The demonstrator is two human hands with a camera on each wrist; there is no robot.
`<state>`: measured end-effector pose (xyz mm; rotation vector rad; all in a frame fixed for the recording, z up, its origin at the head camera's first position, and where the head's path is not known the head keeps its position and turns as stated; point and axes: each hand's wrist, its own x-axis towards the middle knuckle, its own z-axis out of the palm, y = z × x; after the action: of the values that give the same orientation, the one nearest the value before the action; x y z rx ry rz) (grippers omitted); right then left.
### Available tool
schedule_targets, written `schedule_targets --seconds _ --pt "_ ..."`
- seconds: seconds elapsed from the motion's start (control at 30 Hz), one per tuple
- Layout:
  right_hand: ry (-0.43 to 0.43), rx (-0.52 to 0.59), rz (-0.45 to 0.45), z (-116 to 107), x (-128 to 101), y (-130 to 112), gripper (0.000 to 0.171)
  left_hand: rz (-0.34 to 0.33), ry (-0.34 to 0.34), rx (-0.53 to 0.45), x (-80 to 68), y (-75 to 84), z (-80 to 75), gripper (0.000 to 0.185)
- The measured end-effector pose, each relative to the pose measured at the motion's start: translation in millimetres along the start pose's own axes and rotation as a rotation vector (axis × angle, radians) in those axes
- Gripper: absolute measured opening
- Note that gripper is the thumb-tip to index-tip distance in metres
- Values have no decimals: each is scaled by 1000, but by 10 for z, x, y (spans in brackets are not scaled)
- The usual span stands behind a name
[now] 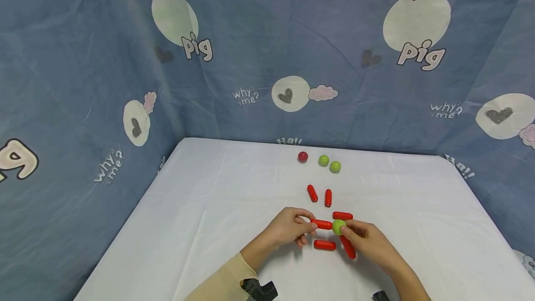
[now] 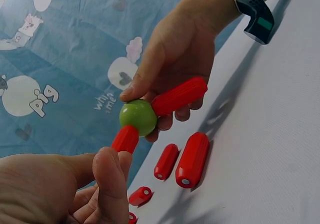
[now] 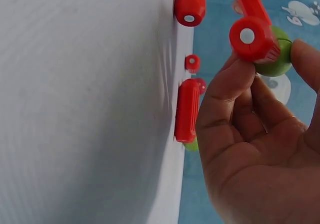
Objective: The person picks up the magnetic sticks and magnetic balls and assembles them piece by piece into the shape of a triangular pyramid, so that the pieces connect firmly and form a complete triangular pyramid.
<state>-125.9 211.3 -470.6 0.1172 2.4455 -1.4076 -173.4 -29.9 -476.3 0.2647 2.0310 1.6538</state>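
Note:
My left hand (image 1: 288,228) pinches the outer end of a red rod (image 1: 322,224) between thumb and fingers. The rod's other end meets a green ball (image 1: 338,227), which my right hand (image 1: 373,241) grips between thumb and fingertips. From the same ball a second red rod (image 2: 181,95) sticks out at an angle, toward the person in the head view. Its free end carries a round silvery disc, facing the camera in the right wrist view. The joined pieces are held up above the table. Just below the left-hand rod lies a loose red rod (image 1: 324,245).
More loose red rods lie on the white table (image 1: 217,208), one (image 1: 342,215) just beyond the held ball and two (image 1: 312,193) farther back. Behind them sit a red ball (image 1: 303,157) and two green balls (image 1: 323,160). A blue printed cloth (image 1: 251,120) hangs along the table's far edge.

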Motion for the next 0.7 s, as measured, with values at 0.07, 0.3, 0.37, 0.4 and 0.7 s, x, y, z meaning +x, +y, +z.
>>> schedule_targets --seconds 0.07,0.3,0.37,0.4,0.7 --pt "-8 17 -19 -5 -3 8 49 0 0 3 1 4 -1 18" --pt "-81 47 -115 -33 -5 36 50 9 -3 -1 -10 9 -1 18" --pt "-93 46 -125 -35 -5 46 51 11 -6 -2 -10 8 0 18" --pt "-97 47 -127 -36 -4 51 51 12 -8 -2 -9 8 1 18" --pt "-33 31 -84 -12 -10 41 51 16 -11 4 -14 13 14 18"
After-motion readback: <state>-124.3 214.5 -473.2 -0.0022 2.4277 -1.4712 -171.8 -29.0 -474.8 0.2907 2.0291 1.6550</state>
